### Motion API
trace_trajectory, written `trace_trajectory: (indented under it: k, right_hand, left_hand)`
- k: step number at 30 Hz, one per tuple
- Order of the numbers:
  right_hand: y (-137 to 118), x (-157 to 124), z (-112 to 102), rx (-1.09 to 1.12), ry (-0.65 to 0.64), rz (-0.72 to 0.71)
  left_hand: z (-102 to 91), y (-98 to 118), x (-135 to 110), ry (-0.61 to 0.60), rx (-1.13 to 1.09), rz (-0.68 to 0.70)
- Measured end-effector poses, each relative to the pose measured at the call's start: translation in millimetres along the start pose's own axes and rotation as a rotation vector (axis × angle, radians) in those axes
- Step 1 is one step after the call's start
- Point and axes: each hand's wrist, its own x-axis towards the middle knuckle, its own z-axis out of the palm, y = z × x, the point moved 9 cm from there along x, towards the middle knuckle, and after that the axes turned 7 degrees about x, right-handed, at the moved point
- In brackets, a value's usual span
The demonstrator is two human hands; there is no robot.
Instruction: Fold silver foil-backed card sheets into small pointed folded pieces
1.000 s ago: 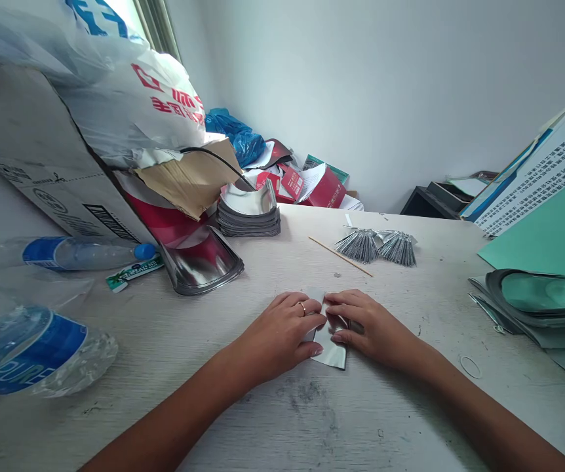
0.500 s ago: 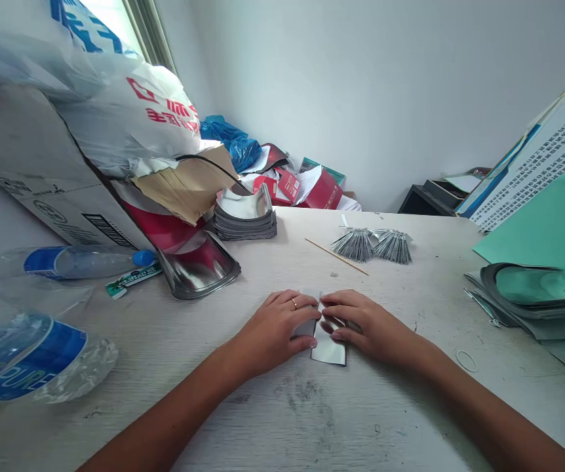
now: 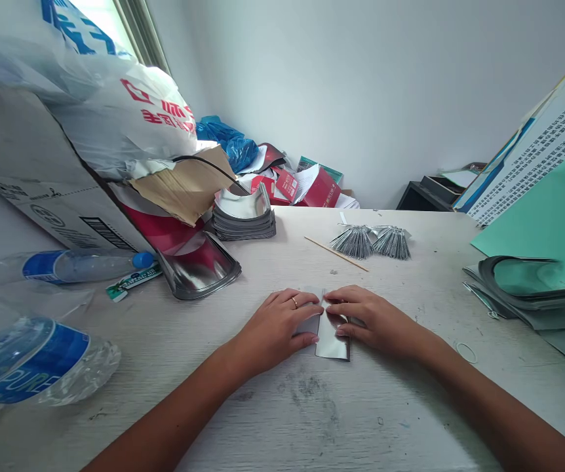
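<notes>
A small shiny silver sheet (image 3: 332, 342), folded into a narrow strip, lies on the white table between my hands. My left hand (image 3: 280, 324), with a ring on one finger, grips its left side, thumb near the front and fingers toward the back. On the right side, the bent fingers of my right hand (image 3: 371, 319) hold the edge, their tips resting on the shiny face. A duller grey flap (image 3: 308, 326) shows beneath my left fingers. Part of the sheet is hidden under both hands.
Behind my hands lie a thin wooden stick (image 3: 335, 254) and two fanned bundles of metal pieces (image 3: 354, 242). Curved silver sheets (image 3: 201, 269) are stacked at left, near plastic bottles (image 3: 27, 360). Grey sheets (image 3: 533, 292) and green card (image 3: 548, 216) lie at right.
The view has shifted slightly. Both hands and the strip sit a touch further right, and the strip's front edge is a little higher in view. The grip looks much the same.
</notes>
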Motion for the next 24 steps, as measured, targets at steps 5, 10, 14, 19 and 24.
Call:
trace_trajectory:
  k: [5, 10, 14, 19, 24]
  right_hand:
    - [-0.2, -0.1, -0.1, 0.024, -0.007, 0.008]
    - [1.0, 0.4, 0.7, 0.039, -0.017, 0.019]
    - [0.8, 0.4, 2.0, 0.042, -0.021, 0.010]
    - [-0.2, 0.5, 2.8, 0.018, -0.022, 0.008]
    - [-4.0, 0.8, 2.4, -0.004, -0.022, -0.019]
  left_hand:
    - [-1.0, 1.3, -1.0, -0.013, -0.004, 0.000]
    - [-1.5, 1.5, -1.0, 0.007, -0.009, 0.010]
    - [-1.4, 2.3, -1.6, 0.024, -0.010, 0.029]
    - [-2.9, 3.8, -2.3, 0.029, -0.004, 0.035]
    - [-4.1, 4.5, -1.8, 0.028, -0.017, 0.032]
